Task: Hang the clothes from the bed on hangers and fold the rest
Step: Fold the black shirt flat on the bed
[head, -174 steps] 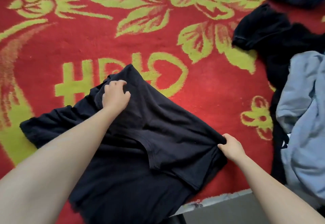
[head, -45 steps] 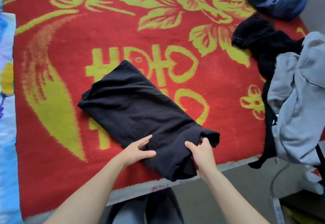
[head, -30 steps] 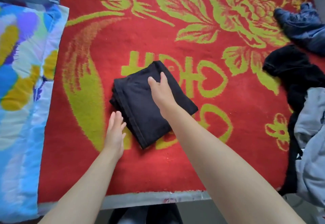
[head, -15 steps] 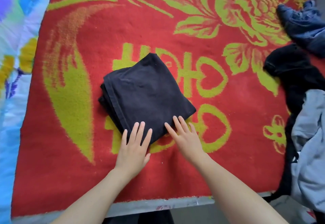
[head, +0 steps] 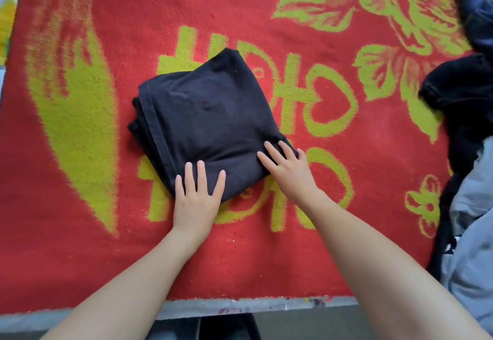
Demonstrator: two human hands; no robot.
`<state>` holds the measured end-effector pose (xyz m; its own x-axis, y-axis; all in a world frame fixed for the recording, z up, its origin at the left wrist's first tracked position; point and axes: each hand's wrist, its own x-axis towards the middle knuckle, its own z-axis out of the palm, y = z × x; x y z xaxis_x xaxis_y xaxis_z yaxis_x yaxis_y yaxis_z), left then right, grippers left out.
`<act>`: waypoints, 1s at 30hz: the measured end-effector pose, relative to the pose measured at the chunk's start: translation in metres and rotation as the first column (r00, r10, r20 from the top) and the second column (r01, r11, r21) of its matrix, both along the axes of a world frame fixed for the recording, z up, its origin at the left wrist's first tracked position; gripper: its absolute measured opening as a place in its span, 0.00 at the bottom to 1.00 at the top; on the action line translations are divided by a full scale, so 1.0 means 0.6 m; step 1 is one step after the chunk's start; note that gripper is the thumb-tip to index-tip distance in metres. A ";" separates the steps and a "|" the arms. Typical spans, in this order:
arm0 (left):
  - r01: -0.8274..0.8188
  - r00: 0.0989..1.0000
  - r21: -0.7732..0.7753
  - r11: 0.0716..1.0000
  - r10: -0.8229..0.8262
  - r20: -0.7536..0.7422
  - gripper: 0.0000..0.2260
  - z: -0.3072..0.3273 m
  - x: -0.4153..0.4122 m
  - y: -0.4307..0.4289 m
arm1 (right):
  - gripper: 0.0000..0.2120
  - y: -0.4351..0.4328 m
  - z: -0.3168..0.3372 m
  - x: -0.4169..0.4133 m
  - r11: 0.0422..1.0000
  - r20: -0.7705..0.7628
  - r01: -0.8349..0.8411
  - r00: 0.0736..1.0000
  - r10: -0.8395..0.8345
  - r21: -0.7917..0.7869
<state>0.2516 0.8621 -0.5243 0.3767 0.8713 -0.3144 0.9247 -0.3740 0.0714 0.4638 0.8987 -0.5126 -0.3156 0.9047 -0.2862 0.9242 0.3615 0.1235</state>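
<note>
Pressing flat closes out this fold. The left hand (head: 196, 201) and right hand (head: 288, 171), fingers straight and grasping nothing, lie on the near border of the folded dark garment (head: 208, 115), which sits at the middle of the red blanket (head: 80, 259). Next move (a judgement): lift both hands and take a piece from the unfolded clothes (head: 469, 115) along the blanket's right side.

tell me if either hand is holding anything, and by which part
Nothing is held: the left hand and right hand lie flat, straight fingers resting on the near edge of the folded black fabric garment.
</note>
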 end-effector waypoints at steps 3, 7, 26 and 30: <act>-0.009 0.999 -0.058 0.998 0.012 0.049 0.24 0.020 -0.004 0.012 | 0.27 0.003 0.024 0.021 0.994 0.047 -0.069 0.997 0.065 0.087; -0.091 0.985 -0.327 0.941 0.133 0.110 0.31 0.044 -0.022 0.044 | 0.36 -0.029 0.044 0.011 0.998 -0.031 -0.056 0.998 0.057 0.034; -0.587 0.586 -0.492 0.643 0.757 0.289 0.24 0.431 -0.273 -0.374 | 0.12 -0.131 0.366 -0.309 0.684 -0.287 -0.678 0.735 0.615 -0.270; -0.771 0.429 -0.379 0.512 0.857 0.284 0.18 0.487 -0.296 -0.512 | 0.14 -0.204 0.419 -0.410 0.532 -0.304 -0.813 0.582 0.754 -0.238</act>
<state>0.0740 0.5550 -0.2320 -0.3625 0.7864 -0.5002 0.6520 0.5975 0.4668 0.2181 0.7766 -0.2613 -0.9141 0.1331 -0.3829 0.2424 0.9366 -0.2532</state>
